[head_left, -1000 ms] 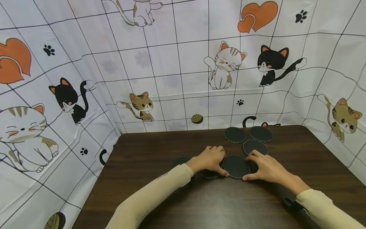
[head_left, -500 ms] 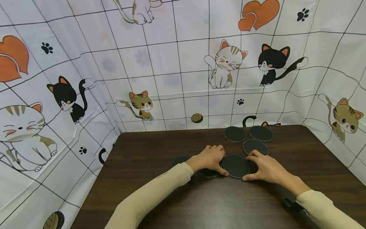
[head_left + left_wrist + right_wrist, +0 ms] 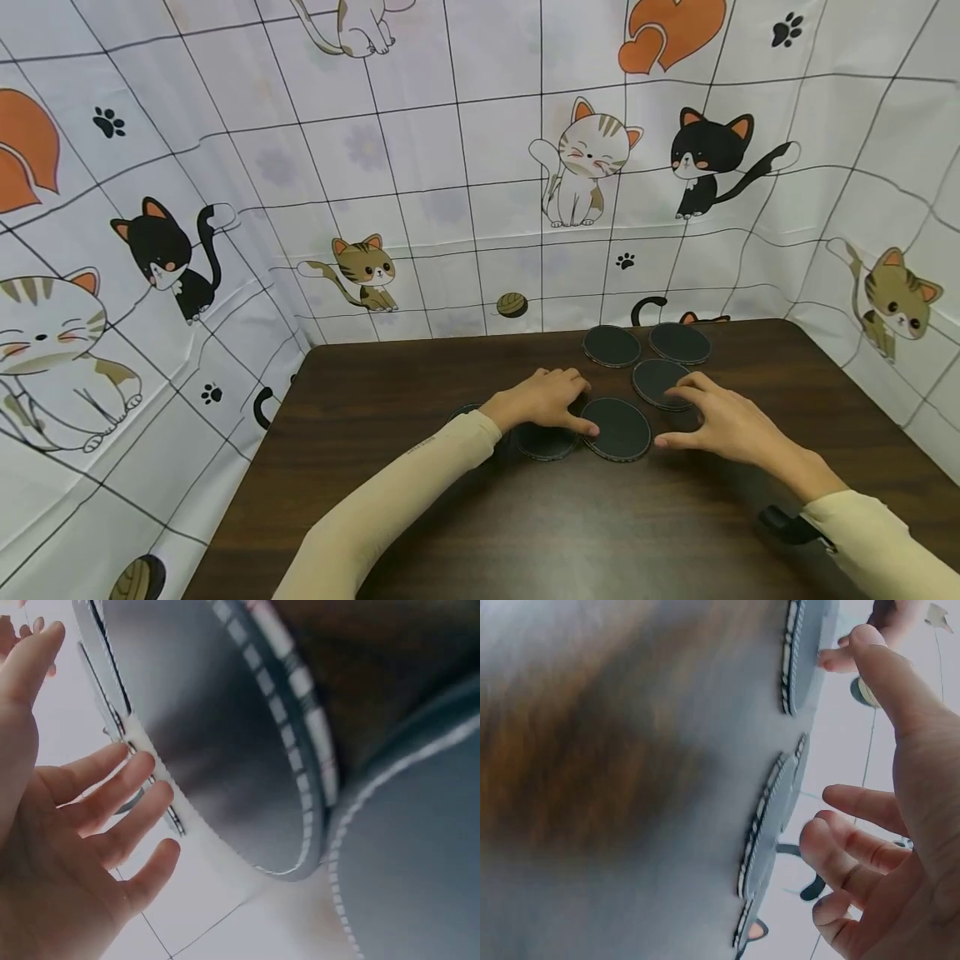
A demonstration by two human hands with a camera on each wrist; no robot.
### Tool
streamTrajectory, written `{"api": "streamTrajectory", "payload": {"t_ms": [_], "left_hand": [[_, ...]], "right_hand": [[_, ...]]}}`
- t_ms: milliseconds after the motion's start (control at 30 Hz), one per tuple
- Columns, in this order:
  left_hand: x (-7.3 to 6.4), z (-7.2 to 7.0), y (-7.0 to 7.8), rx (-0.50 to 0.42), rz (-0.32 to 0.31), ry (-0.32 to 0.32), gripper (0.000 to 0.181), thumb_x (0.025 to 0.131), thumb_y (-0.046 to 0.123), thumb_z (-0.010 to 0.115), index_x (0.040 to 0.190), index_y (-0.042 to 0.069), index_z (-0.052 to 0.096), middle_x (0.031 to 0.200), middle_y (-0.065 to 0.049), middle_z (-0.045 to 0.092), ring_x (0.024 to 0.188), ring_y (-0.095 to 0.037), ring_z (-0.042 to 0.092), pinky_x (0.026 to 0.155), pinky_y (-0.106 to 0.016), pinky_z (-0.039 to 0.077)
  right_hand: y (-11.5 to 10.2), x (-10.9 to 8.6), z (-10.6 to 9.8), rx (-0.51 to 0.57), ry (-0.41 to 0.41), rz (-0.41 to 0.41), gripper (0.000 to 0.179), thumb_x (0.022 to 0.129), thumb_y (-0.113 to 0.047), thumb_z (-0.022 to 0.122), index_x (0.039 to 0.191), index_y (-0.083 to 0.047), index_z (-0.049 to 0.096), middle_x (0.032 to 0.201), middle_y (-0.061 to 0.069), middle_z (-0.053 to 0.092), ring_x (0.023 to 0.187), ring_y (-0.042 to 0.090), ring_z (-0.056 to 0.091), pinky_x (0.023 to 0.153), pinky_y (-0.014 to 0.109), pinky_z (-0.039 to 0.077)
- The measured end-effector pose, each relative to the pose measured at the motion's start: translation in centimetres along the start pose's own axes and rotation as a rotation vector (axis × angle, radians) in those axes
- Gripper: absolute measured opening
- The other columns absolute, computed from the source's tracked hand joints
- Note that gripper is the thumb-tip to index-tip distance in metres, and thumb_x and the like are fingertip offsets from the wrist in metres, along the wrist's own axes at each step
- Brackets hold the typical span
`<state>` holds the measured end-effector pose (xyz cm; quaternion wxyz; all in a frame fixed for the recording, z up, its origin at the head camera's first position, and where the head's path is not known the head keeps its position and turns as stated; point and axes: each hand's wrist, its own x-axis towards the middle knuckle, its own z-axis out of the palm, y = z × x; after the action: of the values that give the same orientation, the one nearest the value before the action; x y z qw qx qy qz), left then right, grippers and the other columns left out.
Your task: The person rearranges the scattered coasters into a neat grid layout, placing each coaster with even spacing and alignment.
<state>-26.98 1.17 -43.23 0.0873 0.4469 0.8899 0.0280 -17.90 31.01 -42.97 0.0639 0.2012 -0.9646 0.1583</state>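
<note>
Several dark round coasters with stitched rims lie flat on the table. The foremost coaster [image 3: 617, 430] lies between my two hands in the head view. My left hand [image 3: 542, 402] is over its left side, thumb tip overlapping the rim, fingers spread and holding nothing. Under that hand lies a second coaster [image 3: 546, 443]; my wrist mostly hides a third coaster [image 3: 465, 409] further left. My right hand [image 3: 726, 423] stands apart from the foremost coaster, thumb and fingers spread, its fingertips overlapping the coaster behind [image 3: 656, 383]. The right wrist view shows the right hand's palm [image 3: 930, 885] bare.
Two more coasters, one at left [image 3: 611, 346] and one at right [image 3: 680, 342], lie near the back edge of the brown wooden table [image 3: 420, 367]. A white cat-print curtain [image 3: 442, 217] rises behind and beside it. A black strap [image 3: 789, 525] shows at my right wrist.
My right hand has drawn away to the right from the foremost coaster's rim. My left hand has loosened and shifted slightly up, showing more of the coaster under it. The coasters keep their arrangement.
</note>
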Motion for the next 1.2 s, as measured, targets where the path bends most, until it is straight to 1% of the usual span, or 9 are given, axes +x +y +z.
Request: {"api": "streamTrajectory", "payload": {"t_ms": [100, 200, 333, 467, 600, 700, 833, 1000, 1200], "left_hand": [[0.8, -0.5, -0.1, -0.004, -0.007, 0.012, 0.079, 0.092, 0.071, 0.057, 0.15, 0.017, 0.049, 0.141, -0.001, 0.051, 0.127, -0.018, 0.05, 0.105, -0.043, 0.04], [1.7, -1.2, 0.1, 0.015, -0.011, 0.028, 0.078, 0.093, 0.07, 0.056, 0.152, 0.018, 0.048, 0.145, -0.002, 0.049, 0.13, -0.02, 0.049, 0.106, -0.044, 0.039], [3.1, -2.1, 0.8, 0.057, -0.007, 0.047, 0.077, 0.094, 0.068, 0.056, 0.152, 0.019, 0.047, 0.146, -0.002, 0.048, 0.128, -0.02, 0.05, 0.105, -0.043, 0.04], [5.0, -2.8, 1.8, 0.115, 0.0, 0.059, 0.078, 0.094, 0.07, 0.055, 0.154, 0.02, 0.045, 0.148, 0.0, 0.045, 0.13, -0.02, 0.047, 0.107, -0.043, 0.036], [7.1, -3.3, 2.8, 0.169, -0.015, 0.053, 0.08, 0.093, 0.073, 0.052, 0.155, 0.023, 0.043, 0.149, 0.001, 0.043, 0.132, -0.019, 0.044, 0.108, -0.042, 0.034], [8.3, -3.5, 3.4, 0.21, -0.053, 0.025, 0.083, 0.091, 0.076, 0.049, 0.156, 0.025, 0.042, 0.151, 0.003, 0.041, 0.133, -0.018, 0.043, 0.109, -0.042, 0.033], [9.7, -3.4, 4.1, 0.248, -0.09, -0.011, 0.086, 0.09, 0.079, 0.049, 0.157, 0.027, 0.039, 0.153, 0.004, 0.039, 0.137, -0.019, 0.04, 0.111, -0.042, 0.031], [11.1, -2.4, 4.6, 0.26, -0.087, -0.031, 0.09, 0.087, 0.082, 0.049, 0.158, 0.029, 0.037, 0.153, 0.002, 0.037, 0.139, -0.02, 0.036, 0.112, -0.042, 0.028], [12.1, -1.0, 3.9, 0.252, -0.12, -0.025, 0.098, 0.082, 0.087, 0.049, 0.159, 0.028, 0.034, 0.16, 0.001, 0.03, 0.144, -0.02, 0.028, 0.115, -0.042, 0.025]], "right_hand": [[0.6, -0.2, -0.7, 0.007, 0.009, 0.018, 0.085, 0.076, -0.069, 0.078, 0.131, -0.004, 0.066, 0.129, 0.012, 0.053, 0.079, 0.012, 0.057, 0.06, 0.035, 0.047], [1.2, -0.2, -1.3, 0.016, 0.025, 0.044, 0.084, 0.077, -0.066, 0.079, 0.132, -0.004, 0.066, 0.13, 0.014, 0.053, 0.085, 0.017, 0.059, 0.061, 0.037, 0.048], [2.1, -0.1, -2.0, 0.026, 0.05, 0.084, 0.085, 0.077, -0.067, 0.079, 0.132, -0.003, 0.066, 0.131, 0.015, 0.052, 0.095, 0.026, 0.062, 0.067, 0.046, 0.051], [3.2, -0.2, -2.8, 0.028, 0.075, 0.13, 0.086, 0.077, -0.068, 0.078, 0.132, -0.003, 0.066, 0.134, 0.017, 0.05, 0.1, 0.036, 0.063, 0.074, 0.058, 0.05], [4.3, -0.3, -3.5, 0.019, 0.09, 0.167, 0.087, 0.078, -0.068, 0.078, 0.134, -0.003, 0.064, 0.136, 0.02, 0.047, 0.099, 0.038, 0.063, 0.073, 0.059, 0.05], [4.9, -0.1, -3.7, 0.018, 0.078, 0.188, 0.092, 0.078, -0.069, 0.077, 0.137, 0.0, 0.06, 0.138, 0.023, 0.045, 0.1, 0.041, 0.062, 0.073, 0.061, 0.05], [5.6, 0.1, -3.4, 0.023, 0.04, 0.229, 0.097, 0.078, -0.071, 0.075, 0.14, 0.002, 0.056, 0.14, 0.025, 0.043, 0.102, 0.042, 0.061, 0.073, 0.062, 0.05], [6.3, 0.1, -2.4, 0.04, -0.002, 0.269, 0.101, 0.079, -0.072, 0.074, 0.142, 0.003, 0.054, 0.14, 0.029, 0.042, 0.108, 0.047, 0.058, 0.076, 0.065, 0.048], [6.6, 0.6, -1.2, 0.056, -0.04, 0.289, 0.107, 0.077, -0.077, 0.071, 0.141, 0.007, 0.053, 0.14, 0.032, 0.042, 0.118, 0.055, 0.052, 0.084, 0.071, 0.044]]}}
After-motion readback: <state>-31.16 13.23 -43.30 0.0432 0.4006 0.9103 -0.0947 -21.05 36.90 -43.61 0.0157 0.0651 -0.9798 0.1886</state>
